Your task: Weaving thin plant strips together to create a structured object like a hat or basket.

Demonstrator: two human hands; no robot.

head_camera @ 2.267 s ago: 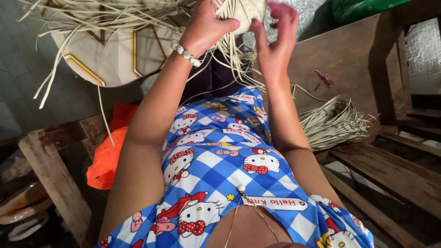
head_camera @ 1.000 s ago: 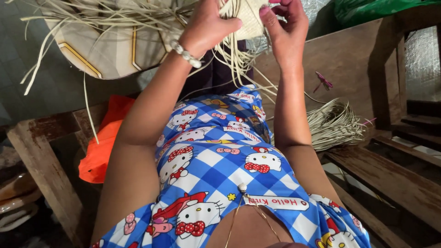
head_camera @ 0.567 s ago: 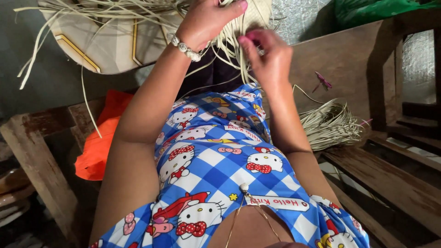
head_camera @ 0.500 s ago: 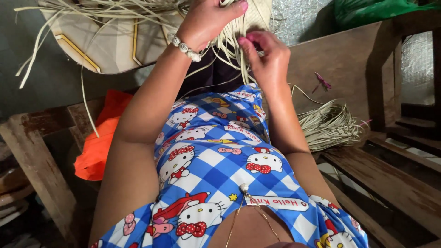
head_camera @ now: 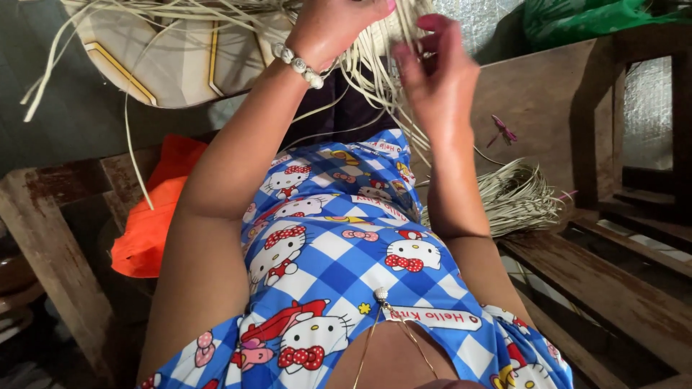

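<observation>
left hand [head_camera: 328, 29] grasping pale straw strips [head_camera: 375, 72], right hand [head_camera: 436, 79] released just beside them.

The left hand [head_camera: 328, 25], with a beaded bracelet [head_camera: 297, 63] at the wrist, grips pale straw strands [head_camera: 375, 68] near the top edge. The right hand [head_camera: 436, 79] is raised beside it, fingers spread among the strands. A straw bundle [head_camera: 515, 198] lies on the wooden bench [head_camera: 613, 288]. An orange cloth [head_camera: 155, 216] sits at left.
</observation>
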